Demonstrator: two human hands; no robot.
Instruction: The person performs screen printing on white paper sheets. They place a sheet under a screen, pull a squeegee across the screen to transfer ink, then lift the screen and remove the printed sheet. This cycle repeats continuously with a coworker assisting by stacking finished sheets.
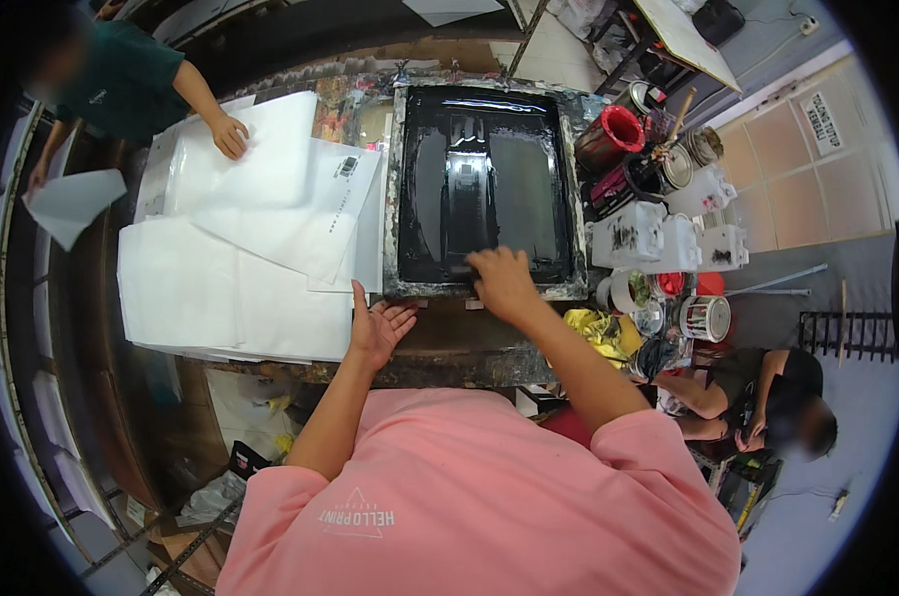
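Note:
A screen-printing frame (391, 199) with a pale, ink-stained rim lies in front of me, its mesh (527, 189) coated with black ink. Over its near edge my right hand (504, 283) is bent, fingers curled down at the end of a long dark strip; what they grip is hidden. My left hand (378, 328) is open, palm up and empty, by the frame's near left corner. Left of the frame lie stacked white sheets (236, 288), close to my left fingers. One sheet (320, 204) has small black print.
Across the table at left, a person in a dark green shirt (122, 79) touches the sheets and holds another sheet (75, 204). Ink cans (608, 137), white jugs (628, 236) and a yellow cloth (600, 333) crowd the right side. Another person (767, 397) sits at lower right.

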